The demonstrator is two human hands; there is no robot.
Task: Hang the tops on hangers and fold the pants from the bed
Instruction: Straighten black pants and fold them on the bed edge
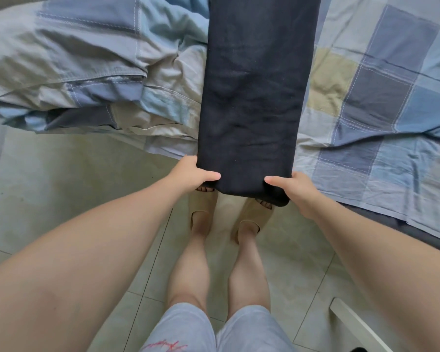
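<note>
We stand on the tiled floor point(61, 179) at the bed's edge, left hand point(193, 174) and right hand point(294, 190) each gripping a near corner of the dark pants point(252, 97). The pants stretch away from the hands in a long strip across the checked bed point(366, 110). The folding looks begun but unfinished, and no tops or hangers show. A bunched quilt point(87, 72) lies beyond the left hand.
</note>
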